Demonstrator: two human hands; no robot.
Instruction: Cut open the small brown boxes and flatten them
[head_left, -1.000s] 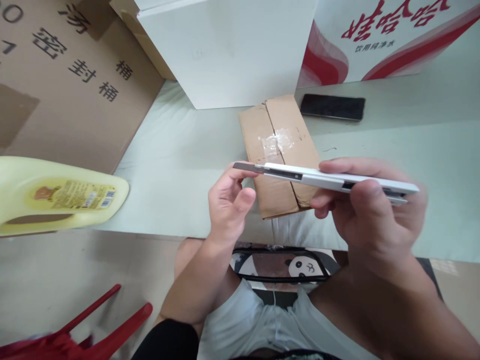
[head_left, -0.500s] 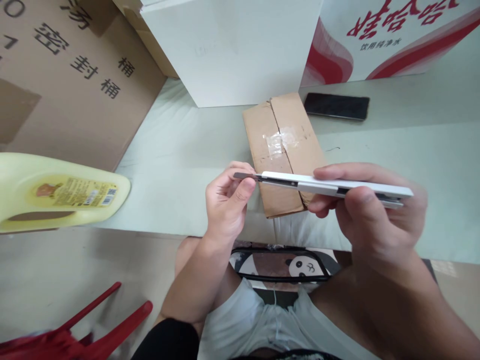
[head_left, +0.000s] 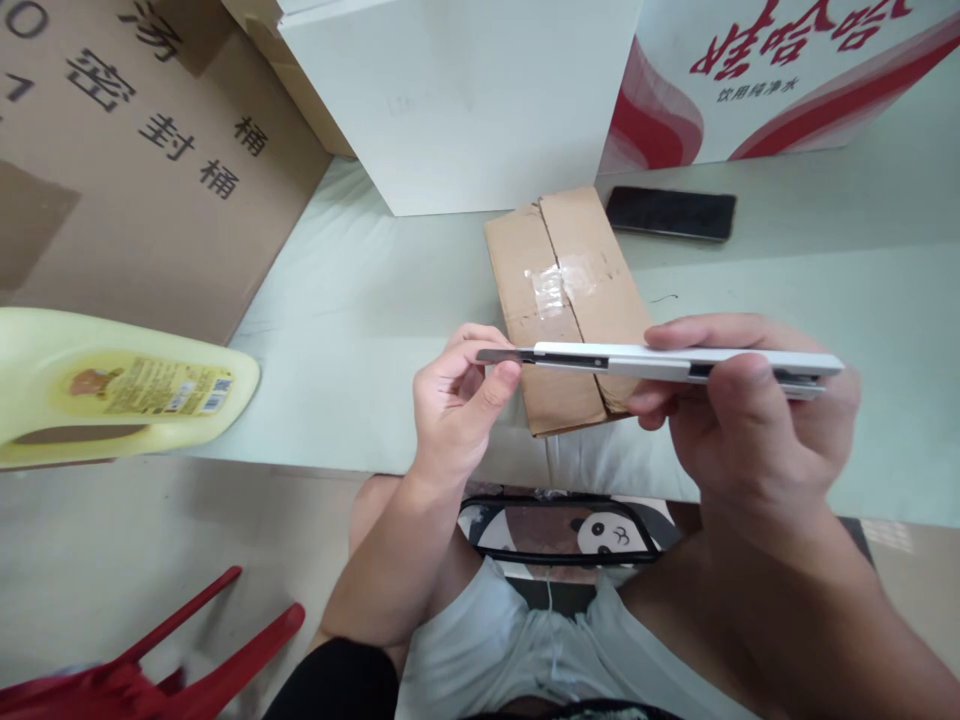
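Observation:
A white box cutter (head_left: 630, 365) lies almost level across the view, its dark blade tip out at the left end. My right hand (head_left: 765, 430) is closed around the handle, with the thumb along its near side. At the other end, my left hand (head_left: 461, 400) pinches the blade between thumb and fingers. Beneath and behind the cutter sits a small brown cardboard box (head_left: 555, 250), with clear tape over the seam between its flaps. Part of that box is hidden by the cutter and my right fingers.
A black phone (head_left: 671, 213) lies right of the small box. Behind stand a white box (head_left: 465, 100) and a red-and-white carton (head_left: 795, 120). At left are a large cardboard carton (head_left: 172, 230), a yellow bottle (head_left: 135, 390) and, lower, a red plastic item (head_left: 232, 655).
The box cutter has shifted slightly right and turned closer to level. Both hands have moved with it and keep their hold.

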